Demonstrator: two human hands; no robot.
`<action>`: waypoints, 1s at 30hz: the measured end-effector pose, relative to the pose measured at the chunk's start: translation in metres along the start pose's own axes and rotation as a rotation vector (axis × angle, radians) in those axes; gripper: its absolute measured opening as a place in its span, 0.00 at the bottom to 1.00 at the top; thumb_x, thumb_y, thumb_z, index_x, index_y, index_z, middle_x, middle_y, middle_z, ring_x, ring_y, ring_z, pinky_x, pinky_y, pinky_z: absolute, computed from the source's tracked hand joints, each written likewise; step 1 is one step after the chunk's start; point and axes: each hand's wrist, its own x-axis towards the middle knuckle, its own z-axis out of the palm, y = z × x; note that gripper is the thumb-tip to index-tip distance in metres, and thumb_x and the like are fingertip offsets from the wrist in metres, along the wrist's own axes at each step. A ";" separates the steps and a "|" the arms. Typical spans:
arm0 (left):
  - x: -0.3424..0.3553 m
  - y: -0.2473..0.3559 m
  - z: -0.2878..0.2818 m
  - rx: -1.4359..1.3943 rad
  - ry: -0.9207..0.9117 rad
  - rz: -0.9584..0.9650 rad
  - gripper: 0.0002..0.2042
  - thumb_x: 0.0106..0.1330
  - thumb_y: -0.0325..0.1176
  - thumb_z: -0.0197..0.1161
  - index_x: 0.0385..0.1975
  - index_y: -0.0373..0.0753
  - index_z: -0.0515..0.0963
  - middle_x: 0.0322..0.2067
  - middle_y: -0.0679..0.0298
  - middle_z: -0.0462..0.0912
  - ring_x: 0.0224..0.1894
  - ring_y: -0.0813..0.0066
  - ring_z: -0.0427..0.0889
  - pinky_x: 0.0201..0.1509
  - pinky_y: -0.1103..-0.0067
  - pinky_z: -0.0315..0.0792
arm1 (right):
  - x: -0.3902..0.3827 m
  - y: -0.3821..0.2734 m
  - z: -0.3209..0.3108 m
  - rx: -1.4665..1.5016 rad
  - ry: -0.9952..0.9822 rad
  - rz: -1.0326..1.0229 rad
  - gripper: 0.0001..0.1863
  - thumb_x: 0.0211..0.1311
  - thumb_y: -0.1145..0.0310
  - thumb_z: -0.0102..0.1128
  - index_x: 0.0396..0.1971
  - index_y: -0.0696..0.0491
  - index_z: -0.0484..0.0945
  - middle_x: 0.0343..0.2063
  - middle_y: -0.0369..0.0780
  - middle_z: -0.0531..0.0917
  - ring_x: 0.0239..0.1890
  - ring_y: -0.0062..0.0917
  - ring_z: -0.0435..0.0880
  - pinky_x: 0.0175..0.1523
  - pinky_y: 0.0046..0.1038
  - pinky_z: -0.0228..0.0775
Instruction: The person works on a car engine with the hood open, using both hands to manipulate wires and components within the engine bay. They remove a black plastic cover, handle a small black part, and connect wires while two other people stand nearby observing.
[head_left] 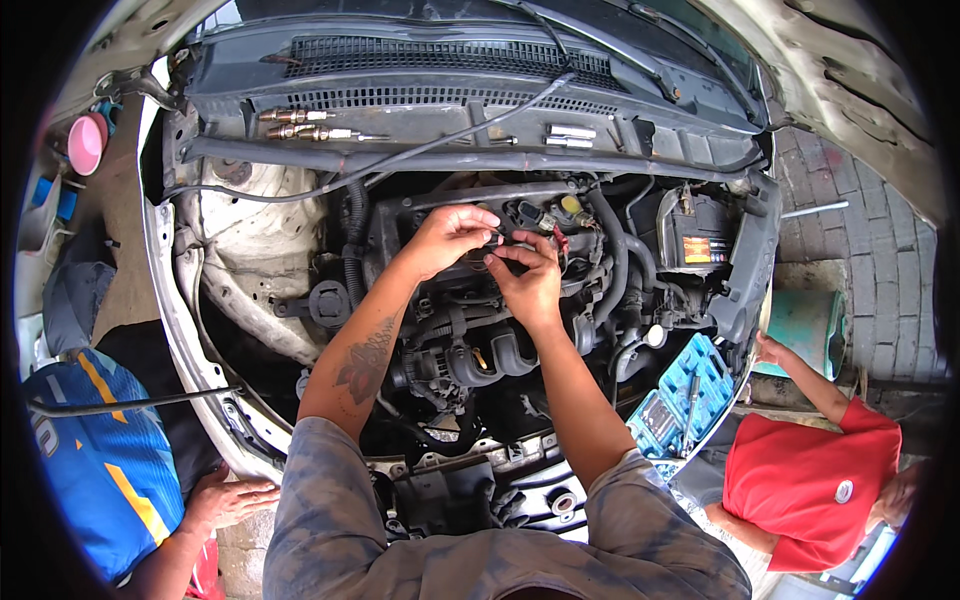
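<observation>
Both forearms reach over the engine [480,330] of a car with its hood up. My left hand [455,240] is closed in a pinch above the engine's top cover, fingertips pointing right. Facing it, my right hand [528,275] is also pinched, its fingertips close to the left ones. Whatever is between them is small and mostly hidden, so I cannot make out its kind. Just beyond the right fingers sit a dark connector [530,213] and a yellow-topped cap [572,205].
Several spark plugs [300,130] and silvery sockets [570,135] lie on the ledge below the windshield. An open blue tool case [680,400] rests at the bay's right front, near the battery [690,235]. People in blue [100,460] and red [810,490] flank the car.
</observation>
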 end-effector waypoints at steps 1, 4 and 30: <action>0.000 0.000 0.000 0.006 -0.003 -0.011 0.12 0.70 0.20 0.61 0.52 0.31 0.79 0.43 0.62 0.85 0.46 0.77 0.84 0.52 0.80 0.77 | -0.001 0.001 0.000 0.019 0.004 0.009 0.11 0.47 0.66 0.78 0.32 0.51 0.90 0.47 0.41 0.84 0.53 0.38 0.78 0.61 0.37 0.68; 0.000 0.001 0.001 -0.036 0.016 0.005 0.12 0.70 0.20 0.61 0.52 0.31 0.79 0.43 0.62 0.85 0.46 0.78 0.84 0.53 0.80 0.77 | 0.000 0.003 -0.002 0.037 0.003 -0.033 0.12 0.47 0.66 0.78 0.32 0.52 0.90 0.45 0.42 0.83 0.52 0.39 0.79 0.60 0.37 0.70; 0.000 -0.001 -0.001 -0.014 -0.010 0.011 0.13 0.69 0.20 0.61 0.52 0.31 0.78 0.43 0.63 0.85 0.47 0.77 0.84 0.53 0.79 0.76 | 0.003 0.001 0.004 0.013 0.061 -0.110 0.07 0.44 0.70 0.74 0.24 0.54 0.87 0.41 0.41 0.80 0.48 0.36 0.77 0.57 0.37 0.69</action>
